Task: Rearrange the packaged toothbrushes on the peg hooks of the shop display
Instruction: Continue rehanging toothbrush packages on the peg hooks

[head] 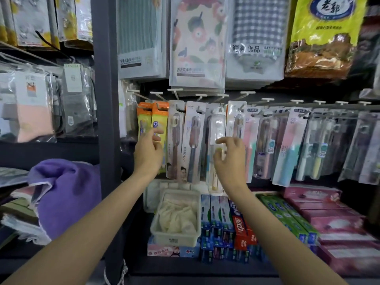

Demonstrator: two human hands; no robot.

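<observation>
Packaged toothbrushes hang in a row on white peg hooks [221,97]. My left hand [148,152] is raised in front of two orange toothbrush packs [159,120] at the left end, its loosely spread fingertips just at the right-hand orange pack. My right hand [230,159] reaches to a clear toothbrush pack with a white brush [218,128]. Its curved index finger and thumb lie over the front of that pack without closing round it. Between my hands hang a brown-brush pack [174,140] and a dark-brush pack [193,140]. Pink and blue packs [287,149] fill the hooks to the right.
Bagged towels [197,42] hang above the hooks. Below stand toothpaste boxes [236,221], pink boxes [337,221] and a white basket of cloth [175,237]. A dark upright post [108,120] borders the display on the left, with a purple towel [65,194] and socks [35,108] beyond it.
</observation>
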